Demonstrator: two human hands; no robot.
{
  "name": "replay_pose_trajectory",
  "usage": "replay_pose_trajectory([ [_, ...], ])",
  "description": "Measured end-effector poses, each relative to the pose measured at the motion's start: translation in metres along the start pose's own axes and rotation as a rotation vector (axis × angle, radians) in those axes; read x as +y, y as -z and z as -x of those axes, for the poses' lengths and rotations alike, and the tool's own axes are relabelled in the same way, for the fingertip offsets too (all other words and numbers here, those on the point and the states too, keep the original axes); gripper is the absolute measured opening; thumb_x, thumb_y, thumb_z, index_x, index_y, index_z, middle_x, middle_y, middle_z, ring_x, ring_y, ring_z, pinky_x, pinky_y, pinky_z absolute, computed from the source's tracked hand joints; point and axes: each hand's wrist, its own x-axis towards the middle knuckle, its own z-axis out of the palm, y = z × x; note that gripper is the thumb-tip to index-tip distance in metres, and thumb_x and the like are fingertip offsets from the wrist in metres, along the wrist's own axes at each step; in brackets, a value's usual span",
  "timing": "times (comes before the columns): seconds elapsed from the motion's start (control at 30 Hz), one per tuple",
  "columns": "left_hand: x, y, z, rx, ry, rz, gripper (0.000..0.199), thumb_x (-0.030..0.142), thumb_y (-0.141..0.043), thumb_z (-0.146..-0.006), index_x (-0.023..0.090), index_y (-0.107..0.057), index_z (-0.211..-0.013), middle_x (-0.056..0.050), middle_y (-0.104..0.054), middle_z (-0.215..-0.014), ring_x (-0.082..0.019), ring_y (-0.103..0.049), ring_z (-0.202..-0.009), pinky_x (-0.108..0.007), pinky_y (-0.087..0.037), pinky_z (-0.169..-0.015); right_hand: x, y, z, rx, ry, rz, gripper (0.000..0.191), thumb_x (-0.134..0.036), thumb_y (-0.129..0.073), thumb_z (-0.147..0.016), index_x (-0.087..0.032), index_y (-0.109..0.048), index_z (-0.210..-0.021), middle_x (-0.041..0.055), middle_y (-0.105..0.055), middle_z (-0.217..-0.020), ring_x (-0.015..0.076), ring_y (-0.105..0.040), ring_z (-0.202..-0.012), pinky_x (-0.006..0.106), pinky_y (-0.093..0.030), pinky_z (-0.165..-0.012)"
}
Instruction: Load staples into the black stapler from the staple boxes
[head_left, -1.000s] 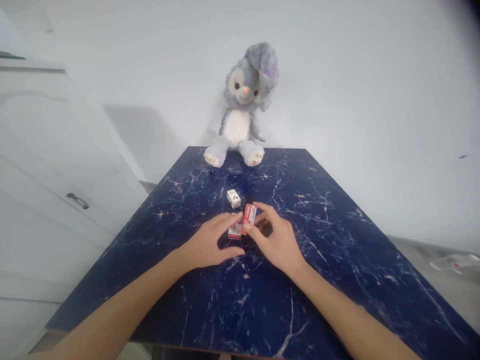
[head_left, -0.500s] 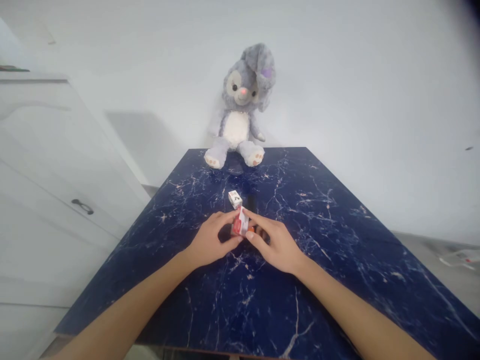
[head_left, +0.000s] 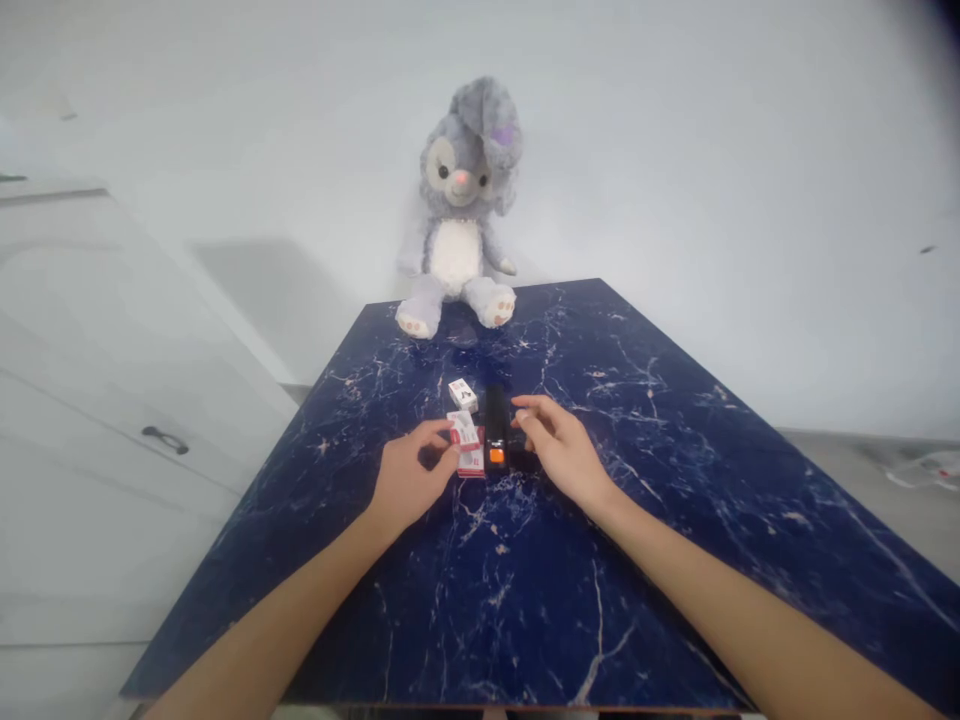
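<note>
My left hand (head_left: 414, 475) pinches a small red and white box (head_left: 463, 430) between thumb and fingers. Under and just behind that box lies another red and white box (head_left: 472, 466), partly covered. A black elongated object with an orange patch (head_left: 496, 425) rests on the table to the right of the boxes; its kind is not clear. My right hand (head_left: 564, 450) is to the right of the black object, fingers bent and apart, with nothing visible in them. Farther back sits a small white box with dark print (head_left: 463, 395).
A grey plush rabbit (head_left: 457, 250) sits at the far edge of the dark blue marbled table (head_left: 510, 600), against the wall. At left stands a white cabinet (head_left: 90, 450) with a dark handle (head_left: 166, 440). Something whitish (head_left: 926, 470) is on the floor at right.
My right hand has let go of the red and white box and moved right. My left hand keeps the box, and the black object and second box now show. The view has shifted slightly.
</note>
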Motion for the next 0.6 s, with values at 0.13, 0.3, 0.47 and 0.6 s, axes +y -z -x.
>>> replay_pose_trajectory([
  [0.13, 0.000, -0.003, 0.000, 0.005, -0.054, -0.049, 0.014, 0.025, -0.063, -0.087, 0.024, -0.069, -0.099, 0.000, -0.072, -0.088, -0.018, -0.067, -0.080, -0.033, -0.053, -0.078, 0.002, -0.003, 0.001, -0.026, -0.027, -0.029, 0.029, -0.039, -0.053, -0.091, -0.023, -0.065, -0.112, 0.0002, -0.070, -0.085, 0.0142, -0.058, -0.065, 0.028, -0.047, -0.065],
  [0.3, -0.009, -0.005, -0.006, -0.062, -0.150, -0.112, 0.038, 0.028, -0.066, -0.086, 0.027, -0.062, -0.124, -0.006, -0.061, -0.135, -0.028, -0.054, -0.126, -0.049, -0.041, -0.110, 0.004, -0.004, 0.004, -0.060, 0.024, 0.046, 0.023, -0.038, -0.054, -0.092, -0.023, -0.067, -0.104, -0.0042, -0.060, -0.067, 0.0140, -0.056, -0.062, 0.027, -0.044, -0.064],
  [0.47, -0.014, -0.003, -0.004, -0.231, -0.128, 0.071, 0.051, 0.027, -0.056, -0.094, 0.032, -0.047, -0.144, -0.006, -0.054, -0.145, -0.026, -0.053, -0.130, -0.047, -0.042, -0.111, 0.012, -0.001, -0.001, -0.065, 0.050, 0.053, 0.022, -0.035, -0.054, -0.092, -0.024, -0.065, -0.106, -0.0062, -0.056, -0.065, 0.0136, -0.055, -0.062, 0.027, -0.044, -0.066],
  [0.6, -0.011, 0.000, -0.005, -0.257, -0.230, 0.135, 0.045, 0.031, -0.055, -0.096, 0.031, -0.051, -0.141, -0.005, -0.050, -0.151, -0.026, -0.045, -0.138, -0.048, -0.036, -0.116, 0.019, 0.003, -0.008, -0.129, 0.061, 0.089, 0.025, -0.034, -0.054, -0.092, -0.024, -0.062, -0.112, -0.0053, -0.061, -0.071, 0.0138, -0.058, -0.065, 0.028, -0.046, -0.070],
])
